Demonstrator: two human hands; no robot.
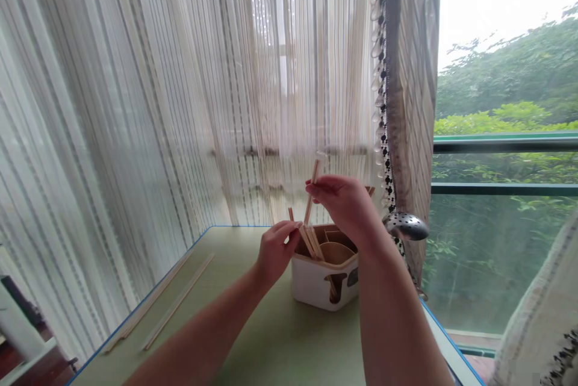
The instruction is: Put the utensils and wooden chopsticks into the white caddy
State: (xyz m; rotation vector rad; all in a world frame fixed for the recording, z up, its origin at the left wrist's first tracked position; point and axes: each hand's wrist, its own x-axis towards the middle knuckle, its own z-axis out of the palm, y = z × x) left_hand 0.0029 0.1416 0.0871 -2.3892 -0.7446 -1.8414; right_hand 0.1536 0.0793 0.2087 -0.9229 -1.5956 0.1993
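Note:
A white utensil holder (318, 283) with brown inner compartments stands on the table. Several wooden chopsticks (312, 242) lean inside its left part. My right hand (345, 202) is above the holder, thumb and fingers pinched on upright chopsticks (315, 176) whose lower ends reach down toward the others. At the holder's left rim, my left hand (277, 247) is closed, its fingertips against the leaning chopsticks. Another chopstick end pokes up just behind it. My right wrist and forearm hide the holder's right side.
More chopsticks lie on the left of the pale green table (266, 338), one nearer the middle (178, 303) and some along the blue edge (151, 298). A perforated metal ladle (407, 226) sticks out right of the holder. Striped curtains (180, 103) hang behind; a window is on the right.

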